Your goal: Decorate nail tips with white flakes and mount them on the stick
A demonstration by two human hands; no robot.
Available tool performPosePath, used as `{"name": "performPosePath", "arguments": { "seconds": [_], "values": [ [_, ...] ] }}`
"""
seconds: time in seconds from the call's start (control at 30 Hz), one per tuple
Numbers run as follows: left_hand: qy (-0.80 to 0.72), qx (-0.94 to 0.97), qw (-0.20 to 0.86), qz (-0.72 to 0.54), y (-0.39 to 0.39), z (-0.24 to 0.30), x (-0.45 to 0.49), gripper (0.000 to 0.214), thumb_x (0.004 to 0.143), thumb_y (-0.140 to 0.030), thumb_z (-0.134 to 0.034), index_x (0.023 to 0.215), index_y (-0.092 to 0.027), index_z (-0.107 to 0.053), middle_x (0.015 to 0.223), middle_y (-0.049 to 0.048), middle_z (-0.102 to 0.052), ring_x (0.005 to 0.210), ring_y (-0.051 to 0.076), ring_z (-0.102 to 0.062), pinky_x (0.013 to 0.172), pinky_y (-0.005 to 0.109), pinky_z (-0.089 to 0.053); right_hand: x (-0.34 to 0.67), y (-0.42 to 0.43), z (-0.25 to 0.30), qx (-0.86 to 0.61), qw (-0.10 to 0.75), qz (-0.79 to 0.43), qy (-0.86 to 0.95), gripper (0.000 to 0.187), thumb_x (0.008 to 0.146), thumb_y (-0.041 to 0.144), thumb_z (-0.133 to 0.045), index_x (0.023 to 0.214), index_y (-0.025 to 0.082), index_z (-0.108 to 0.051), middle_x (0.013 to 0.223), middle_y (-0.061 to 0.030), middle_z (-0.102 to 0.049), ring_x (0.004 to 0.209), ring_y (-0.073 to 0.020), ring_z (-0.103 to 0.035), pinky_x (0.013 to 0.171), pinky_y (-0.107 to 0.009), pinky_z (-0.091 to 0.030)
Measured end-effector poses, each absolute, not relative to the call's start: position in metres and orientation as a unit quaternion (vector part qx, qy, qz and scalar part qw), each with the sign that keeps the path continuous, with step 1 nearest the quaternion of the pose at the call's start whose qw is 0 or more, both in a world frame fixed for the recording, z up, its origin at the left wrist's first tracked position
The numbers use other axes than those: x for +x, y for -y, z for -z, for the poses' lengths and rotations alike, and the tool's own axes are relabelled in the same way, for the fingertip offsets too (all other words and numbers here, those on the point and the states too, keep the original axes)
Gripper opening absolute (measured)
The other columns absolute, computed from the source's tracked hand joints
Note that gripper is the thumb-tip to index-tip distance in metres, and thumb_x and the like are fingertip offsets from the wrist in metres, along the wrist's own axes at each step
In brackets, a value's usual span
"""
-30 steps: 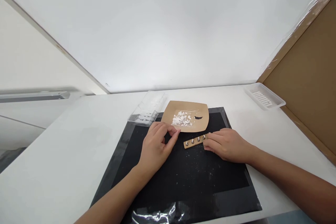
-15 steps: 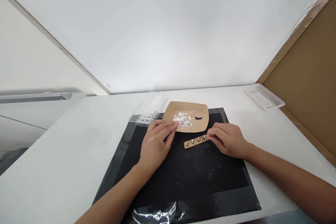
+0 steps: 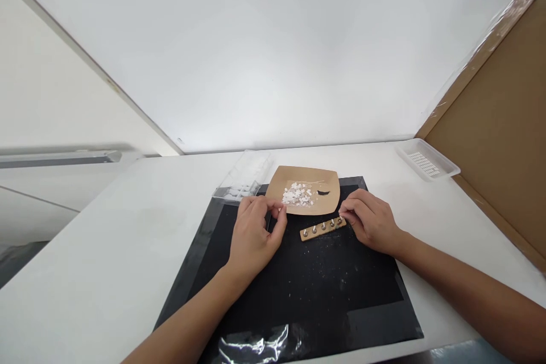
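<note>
A narrow brown strip (image 3: 321, 230) set with several metal studs lies on a black mat (image 3: 298, 284). My right hand (image 3: 370, 220) rests at the strip's right end, its fingers curled and pinching that end. My left hand (image 3: 255, 233) sits left of the strip, thumb and fingers pinched together beside a tan paper plate (image 3: 330, 203). The plate holds a heap of small white pieces (image 3: 297, 195) and a small black item (image 3: 323, 192). What the left fingers pinch is too small to see.
A clear plastic compartment box (image 3: 243, 180) stands behind the mat at the left. A white tray (image 3: 427, 160) sits at the far right beside a leaning brown board (image 3: 499, 125). Crumpled clear film (image 3: 251, 347) lies on the mat's near edge.
My left hand reached to the white pieces on the plate, then drew back a little with fingers pinched. My right hand slid right along the strip to its end, uncovering the studs.
</note>
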State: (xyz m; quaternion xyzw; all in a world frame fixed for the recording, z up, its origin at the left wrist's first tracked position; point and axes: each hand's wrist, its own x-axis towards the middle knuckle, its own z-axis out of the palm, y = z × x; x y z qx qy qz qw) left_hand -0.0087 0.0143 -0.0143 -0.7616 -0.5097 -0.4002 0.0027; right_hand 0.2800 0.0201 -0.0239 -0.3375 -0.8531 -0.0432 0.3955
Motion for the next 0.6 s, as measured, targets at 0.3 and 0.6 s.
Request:
{"name": "performPosePath", "arguments": {
  "seconds": [0.3,0.6],
  "values": [
    [0.499,-0.753,-0.029,0.428,-0.009,0.014,-0.004,0.012,0.097,-0.017,-0.06,0.087,-0.023,-0.058,0.082,0.0005,-0.067,0.084,0.021,-0.057,0.069,0.031,-0.048,0.26,-0.073,-0.01,-0.407,0.203,0.044,0.889,0.021,0.111,0.029,-0.054,0.098,0.02,-0.069,0.101,-0.0063,-0.071,0.09,-0.0189,-0.064,0.07,-0.029,-0.041],
    [0.497,-0.757,-0.011,0.423,-0.011,0.013,-0.008,0.008,0.098,-0.02,-0.061,0.09,-0.023,-0.059,0.082,0.0013,-0.067,0.087,0.023,-0.058,0.078,0.036,-0.05,0.227,-0.104,-0.033,-0.415,0.064,0.021,0.907,0.016,0.107,0.028,-0.062,0.101,0.023,-0.075,0.107,-0.0051,-0.075,0.091,-0.0199,-0.068,0.068,-0.03,-0.037]
  ]
}}
